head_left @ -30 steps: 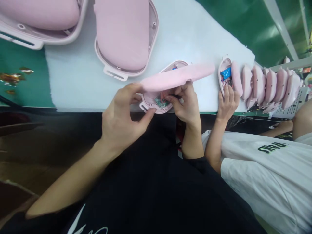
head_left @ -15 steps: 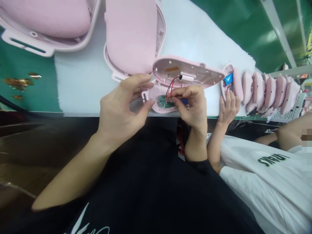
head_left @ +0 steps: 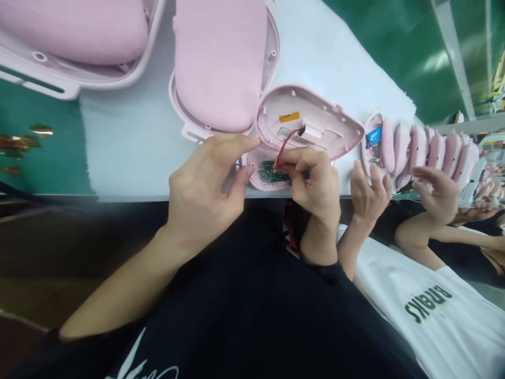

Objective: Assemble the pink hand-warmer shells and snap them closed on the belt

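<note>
A small pink plastic shell (head_left: 257, 180) lies near the front edge of the table, with a green circuit board (head_left: 268, 171) inside. My left hand (head_left: 209, 184) curves round its left end, thumb on the near rim and fingers at the far side. My right hand (head_left: 317, 181) pinches the red and black wires (head_left: 282, 150) where they meet the board. The plug end is hidden by my fingertips. The wires run to a white connector (head_left: 311, 132) in a second pink shell (head_left: 327, 123), tilted with its inside facing me. A strip of amber tape (head_left: 289, 117) sticks in it.
Two larger pink cases (head_left: 221, 63) (head_left: 79, 31) stand at the back left. A co-worker's hand (head_left: 369, 192) is by a pink shell with a blue battery (head_left: 374, 136) on the right, beside a row of pink shells (head_left: 434, 150). A white cloth (head_left: 126, 142) covers the table.
The tilted shell has leaned back, showing more of its inside. My hands keep their places at the lower shell. The co-worker's hand has drawn back, and another hand has appeared at right.
</note>
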Motion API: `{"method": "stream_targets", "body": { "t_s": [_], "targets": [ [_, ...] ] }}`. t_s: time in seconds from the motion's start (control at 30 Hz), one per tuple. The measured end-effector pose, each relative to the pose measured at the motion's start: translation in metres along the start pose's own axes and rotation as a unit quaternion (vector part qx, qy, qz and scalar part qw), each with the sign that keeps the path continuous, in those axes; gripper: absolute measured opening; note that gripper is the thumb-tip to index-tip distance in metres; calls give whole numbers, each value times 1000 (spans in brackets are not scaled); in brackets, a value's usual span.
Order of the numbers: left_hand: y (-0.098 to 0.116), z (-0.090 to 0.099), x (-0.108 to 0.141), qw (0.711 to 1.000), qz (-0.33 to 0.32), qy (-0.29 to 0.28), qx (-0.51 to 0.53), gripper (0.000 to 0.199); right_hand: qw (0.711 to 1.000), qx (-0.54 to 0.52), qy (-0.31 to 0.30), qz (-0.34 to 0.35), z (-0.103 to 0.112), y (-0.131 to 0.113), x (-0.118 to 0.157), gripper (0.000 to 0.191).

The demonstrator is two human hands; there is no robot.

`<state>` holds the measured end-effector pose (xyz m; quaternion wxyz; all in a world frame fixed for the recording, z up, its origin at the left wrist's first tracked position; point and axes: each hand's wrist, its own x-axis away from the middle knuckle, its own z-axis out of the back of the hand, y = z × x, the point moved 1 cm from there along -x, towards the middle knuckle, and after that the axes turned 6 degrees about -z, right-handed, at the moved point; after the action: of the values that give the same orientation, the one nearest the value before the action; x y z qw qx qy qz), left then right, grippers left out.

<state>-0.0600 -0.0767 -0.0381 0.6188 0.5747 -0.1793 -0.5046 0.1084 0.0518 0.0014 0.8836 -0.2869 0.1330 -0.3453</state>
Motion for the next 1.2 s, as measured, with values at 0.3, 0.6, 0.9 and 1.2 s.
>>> {"method": "stream_targets", "body": {
  "t_s": [0.3, 0.6, 0.9, 1.2],
  "targets": [
    [13, 2, -6, 1000, -8, -3, -30, 49, 999, 36, -6, 19, 6, 0, -1, 21],
    [17, -1, -13, 999, 6, 4, -36, 41, 998, 37, -38, 32, 13, 9, -4, 17],
    [14, -4, -25, 999, 1, 6, -44, 28, 976, 85, -21, 201, 15, 20, -20, 25],
    [9, -6, -35, 997, 19, 3, -68, 33, 970, 46, -34, 235, 16, 31, -30, 24]
  ]
}}
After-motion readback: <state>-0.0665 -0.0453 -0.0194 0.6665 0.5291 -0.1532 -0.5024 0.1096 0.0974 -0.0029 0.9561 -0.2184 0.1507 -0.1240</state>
